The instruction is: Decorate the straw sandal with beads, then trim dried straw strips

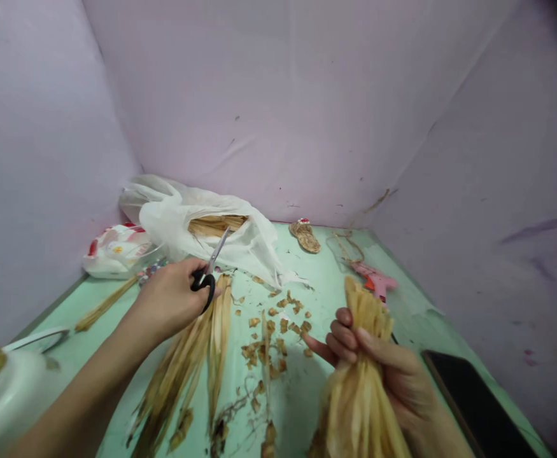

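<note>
My left hand [170,299] is closed around the black handles of a pair of scissors [210,270], whose blades point up and away over the table. My right hand [378,362] grips a thick bundle of pale dried husk strips [361,356] around its middle, the cut ends sticking up past my fingers. More long dried strips [197,356] lie flat on the green table [316,273] under my left hand. Small cut husk scraps [273,331] are scattered between my two hands.
A white plastic bag [202,222] holding more husks lies at the back, beside a printed plastic bag [116,248]. A small woven sandal [305,235], a pink glue gun [376,280], twine, a black phone [473,401] and a white jar [6,394] are also about. Lilac walls enclose the table.
</note>
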The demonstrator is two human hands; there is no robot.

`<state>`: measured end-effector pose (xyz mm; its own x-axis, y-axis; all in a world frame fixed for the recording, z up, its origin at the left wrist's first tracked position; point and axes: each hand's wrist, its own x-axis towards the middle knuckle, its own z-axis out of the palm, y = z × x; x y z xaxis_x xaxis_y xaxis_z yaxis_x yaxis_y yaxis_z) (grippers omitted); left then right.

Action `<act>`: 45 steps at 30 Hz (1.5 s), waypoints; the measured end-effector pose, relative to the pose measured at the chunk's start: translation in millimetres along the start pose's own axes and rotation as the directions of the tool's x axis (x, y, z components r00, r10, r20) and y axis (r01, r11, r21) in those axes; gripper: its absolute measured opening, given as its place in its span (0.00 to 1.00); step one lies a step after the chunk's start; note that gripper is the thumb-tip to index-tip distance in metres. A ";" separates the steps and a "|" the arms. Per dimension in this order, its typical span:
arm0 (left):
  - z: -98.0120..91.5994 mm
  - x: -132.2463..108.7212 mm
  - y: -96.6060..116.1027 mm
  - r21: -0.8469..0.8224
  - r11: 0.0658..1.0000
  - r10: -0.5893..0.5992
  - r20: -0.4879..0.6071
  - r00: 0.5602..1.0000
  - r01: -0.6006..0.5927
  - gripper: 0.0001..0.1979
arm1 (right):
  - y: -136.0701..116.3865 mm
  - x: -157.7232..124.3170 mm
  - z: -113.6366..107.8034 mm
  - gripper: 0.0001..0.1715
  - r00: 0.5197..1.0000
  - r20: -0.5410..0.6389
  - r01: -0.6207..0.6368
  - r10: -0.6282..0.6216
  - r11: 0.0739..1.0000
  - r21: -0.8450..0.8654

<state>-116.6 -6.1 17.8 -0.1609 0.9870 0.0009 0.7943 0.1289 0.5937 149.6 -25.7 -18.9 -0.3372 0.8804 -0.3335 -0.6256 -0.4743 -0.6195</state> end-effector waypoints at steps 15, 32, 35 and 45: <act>55.6 4.9 -11.6 0.451 0.886 -0.118 0.004 0.993 0.104 0.11 | 3.2 0.5 5.6 0.13 0.989 -0.135 -0.074 0.062 0.993 -0.087; 32.0 -21.2 27.9 -0.494 0.856 0.051 0.379 0.924 0.155 0.16 | 17.3 13.8 3.8 0.17 0.915 -0.332 0.108 -0.231 0.931 -0.350; 37.1 -31.7 38.0 -0.484 0.869 0.122 0.407 0.905 0.101 0.11 | 18.1 14.2 7.2 0.19 0.901 -0.331 0.112 -0.279 0.890 -0.442; 40.5 -43.2 50.2 -0.432 0.900 0.143 0.407 0.902 0.052 0.10 | 19.0 9.5 14.4 0.07 0.918 -0.250 0.058 -0.309 0.726 -0.686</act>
<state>-46.0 -38.4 15.0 0.2069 0.9481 -0.2415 0.4535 0.1258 0.8823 124.4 -26.3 -23.6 0.0595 0.9545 -0.2923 0.0090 -0.2934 -0.9560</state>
